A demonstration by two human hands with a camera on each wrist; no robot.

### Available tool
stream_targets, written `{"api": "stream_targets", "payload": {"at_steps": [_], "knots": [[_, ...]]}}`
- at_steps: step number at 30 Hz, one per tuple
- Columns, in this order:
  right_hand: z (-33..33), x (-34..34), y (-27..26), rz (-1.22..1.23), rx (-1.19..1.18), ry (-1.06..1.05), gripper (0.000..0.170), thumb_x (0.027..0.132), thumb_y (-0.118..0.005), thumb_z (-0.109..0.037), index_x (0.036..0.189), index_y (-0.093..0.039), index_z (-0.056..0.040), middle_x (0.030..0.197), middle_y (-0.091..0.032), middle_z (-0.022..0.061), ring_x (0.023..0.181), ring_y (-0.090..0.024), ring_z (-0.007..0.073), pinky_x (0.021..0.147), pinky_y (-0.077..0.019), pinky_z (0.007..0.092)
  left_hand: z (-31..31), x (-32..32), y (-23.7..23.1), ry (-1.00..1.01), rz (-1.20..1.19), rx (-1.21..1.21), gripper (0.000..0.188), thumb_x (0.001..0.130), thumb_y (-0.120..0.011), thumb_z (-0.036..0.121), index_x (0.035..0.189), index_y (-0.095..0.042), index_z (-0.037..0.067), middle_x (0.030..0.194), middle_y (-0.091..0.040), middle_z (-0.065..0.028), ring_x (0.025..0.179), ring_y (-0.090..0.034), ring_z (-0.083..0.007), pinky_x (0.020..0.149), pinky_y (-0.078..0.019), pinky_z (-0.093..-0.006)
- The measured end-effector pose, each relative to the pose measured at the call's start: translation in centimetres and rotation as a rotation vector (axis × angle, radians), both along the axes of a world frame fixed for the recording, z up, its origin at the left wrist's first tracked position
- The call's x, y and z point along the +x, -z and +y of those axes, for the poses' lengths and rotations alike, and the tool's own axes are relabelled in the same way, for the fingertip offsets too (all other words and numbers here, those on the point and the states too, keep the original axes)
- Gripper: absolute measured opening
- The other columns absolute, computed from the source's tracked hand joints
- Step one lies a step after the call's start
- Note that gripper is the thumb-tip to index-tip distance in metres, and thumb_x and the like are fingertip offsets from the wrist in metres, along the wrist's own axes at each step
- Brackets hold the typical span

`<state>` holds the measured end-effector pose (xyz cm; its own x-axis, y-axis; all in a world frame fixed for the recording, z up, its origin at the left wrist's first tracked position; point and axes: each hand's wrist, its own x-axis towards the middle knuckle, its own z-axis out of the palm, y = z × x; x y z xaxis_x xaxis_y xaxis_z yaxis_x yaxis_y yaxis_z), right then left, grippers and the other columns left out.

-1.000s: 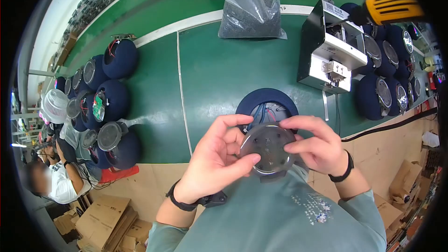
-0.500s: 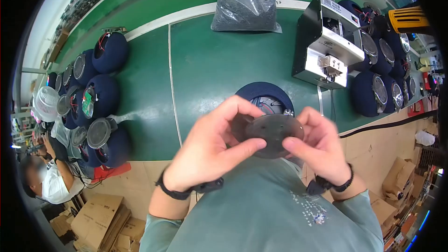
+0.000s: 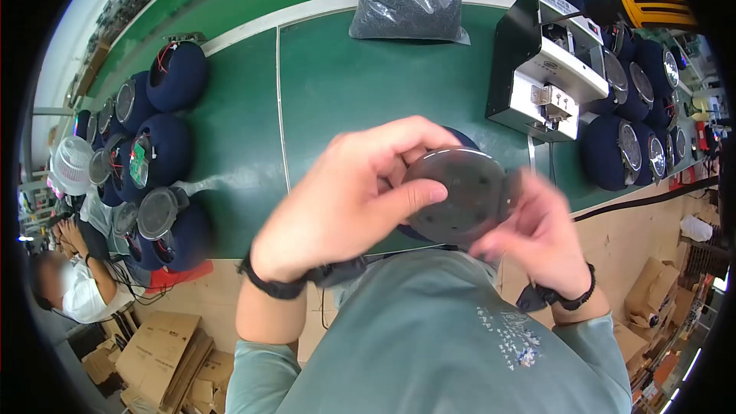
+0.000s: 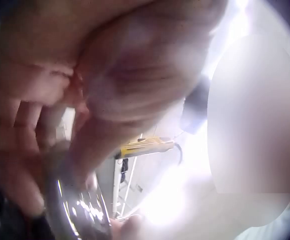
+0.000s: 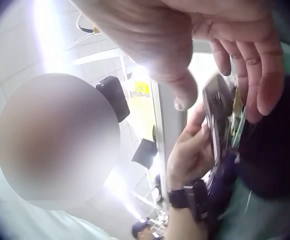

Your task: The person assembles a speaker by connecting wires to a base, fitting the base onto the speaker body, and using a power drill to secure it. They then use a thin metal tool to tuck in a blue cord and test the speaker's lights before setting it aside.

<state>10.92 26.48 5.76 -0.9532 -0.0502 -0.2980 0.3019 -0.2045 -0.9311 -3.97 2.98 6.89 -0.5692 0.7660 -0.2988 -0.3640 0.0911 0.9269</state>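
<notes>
A round, dark, see-through cover (image 3: 460, 192) is in my left hand (image 3: 345, 192), the thumb lying on its face and the fingers behind its far edge. My right hand (image 3: 537, 230), blurred in the head view, is at the cover's right edge. In the right wrist view, the right thumb and fingers (image 5: 267, 95) stand apart on either side of the cover (image 5: 217, 102). Glare streaks the cover's shiny rim (image 4: 80, 212) in the left wrist view. Behind the cover is a round navy housing (image 3: 464, 138), mostly hidden by it and the left hand.
A screw feeder machine (image 3: 537, 69) stands on the green table (image 3: 337, 92), with a yellow electric screwdriver (image 3: 655, 4) beyond it. A clear bag of small dark pieces (image 3: 410, 8) lies at the back. Several navy housings (image 3: 175, 80) line both sides. Another person (image 3: 80, 276) is at the left.
The cover has been tilted and turned between the hands and has moved slightly up and right, over the housing. My right thumb has left the cover's face, and the right fingers have spread.
</notes>
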Motion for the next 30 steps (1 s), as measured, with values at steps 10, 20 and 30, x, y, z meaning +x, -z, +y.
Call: {"api": "stream_targets", "payload": {"at_steps": [10,20,30], "knots": [[0.3,0.3,1.1,-0.004,-0.034,0.183,0.042,0.097,-0.085,0.001,0.123,-0.052,-0.0045,0.125,-0.072,0.0146,0.109,-0.075,0.0176,0.091,-0.0599,0.0300,1.9,-1.9,-0.1,0.223,0.317,-0.085,0.066,0.093,-0.084,-0.004,0.151,-0.053,0.000,0.086,-0.065,0.0011,0.074,-0.058,-0.0029,0.064,-0.0470,-0.0229],[0.8,-3.4,-2.6,0.576,0.940,-0.383,0.104,0.066,-0.104,-0.010,0.155,-0.050,-0.0046,0.160,-0.054,0.0202,0.142,-0.057,0.0375,0.108,-0.0531,0.0476,4.2,-5.2,-1.8,0.380,0.278,-0.202,0.081,0.083,-0.092,0.004,0.154,-0.053,-0.002,0.109,-0.079,-0.0110,0.095,-0.075,-0.0124,0.080,-0.0574,-0.0268],[0.2,-0.2,0.4,0.091,0.325,0.084,0.100,0.072,-0.102,-0.015,0.156,-0.046,-0.0072,0.153,-0.055,0.0090,0.142,-0.055,0.0252,0.107,-0.0530,0.0428,-0.4,-2.6,4.8,0.428,0.911,0.011,0.113,0.057,-0.104,0.017,0.159,-0.056,0.010,0.168,-0.051,-0.0168,0.153,-0.049,-0.0403,0.127,-0.0418,-0.0515]]}}
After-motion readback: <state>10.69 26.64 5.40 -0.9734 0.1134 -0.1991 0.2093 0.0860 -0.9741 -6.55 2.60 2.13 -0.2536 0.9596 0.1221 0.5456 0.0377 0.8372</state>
